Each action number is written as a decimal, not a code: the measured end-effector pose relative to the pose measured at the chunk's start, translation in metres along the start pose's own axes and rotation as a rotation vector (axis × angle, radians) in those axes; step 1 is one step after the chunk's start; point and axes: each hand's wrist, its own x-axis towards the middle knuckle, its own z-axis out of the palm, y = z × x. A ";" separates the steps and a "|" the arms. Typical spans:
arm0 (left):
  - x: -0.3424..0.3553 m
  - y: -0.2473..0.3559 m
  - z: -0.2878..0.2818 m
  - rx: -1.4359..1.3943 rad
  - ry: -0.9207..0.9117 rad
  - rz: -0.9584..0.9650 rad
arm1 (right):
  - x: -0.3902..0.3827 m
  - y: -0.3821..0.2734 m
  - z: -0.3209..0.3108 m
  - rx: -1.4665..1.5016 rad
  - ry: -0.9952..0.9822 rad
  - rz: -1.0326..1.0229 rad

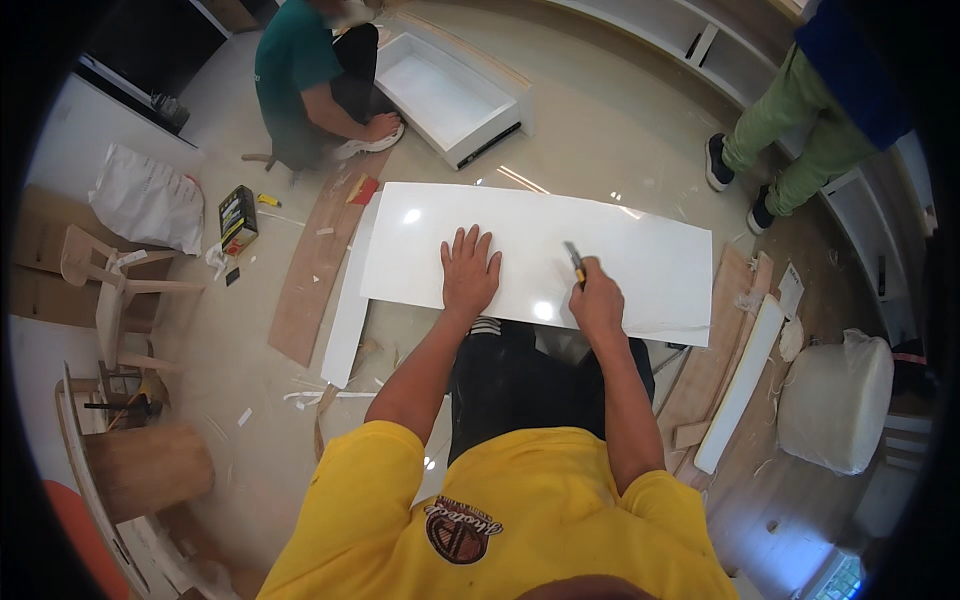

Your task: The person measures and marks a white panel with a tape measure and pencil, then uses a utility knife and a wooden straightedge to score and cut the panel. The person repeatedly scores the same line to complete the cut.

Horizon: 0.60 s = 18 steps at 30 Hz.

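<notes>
A large glossy white panel (410, 255) lies across in front of me, over my knees. My left hand (469, 272) rests flat on it, fingers spread. In my right hand (598, 303) is a utility knife (576, 262) with a yellow and black handle, its blade pointing up and away from me above the panel. The right fingers are wrapped round the handle. Beneath the panel's left end a narrow white strip (345, 345) sticks out on the floor.
Wooden boards (310, 290) lie on the left, others (710, 350) on the right by a white strip (740, 385). Ahead, a person in a green shirt (300, 80) crouches beside a white drawer box (455, 95). Another person (810, 120) stands right. A wooden chair (115, 290) stands left.
</notes>
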 end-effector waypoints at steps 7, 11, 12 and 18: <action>-0.004 0.000 0.000 0.022 -0.021 -0.005 | 0.004 0.027 0.019 0.132 0.106 0.003; -0.002 -0.001 -0.001 -0.001 0.006 0.007 | 0.008 0.028 0.017 0.206 0.121 0.014; -0.002 0.001 0.000 -0.007 0.015 0.015 | 0.007 0.029 0.017 0.201 0.126 0.021; -0.004 0.002 -0.001 -0.018 -0.020 -0.023 | -0.004 0.018 0.027 0.095 0.196 -0.011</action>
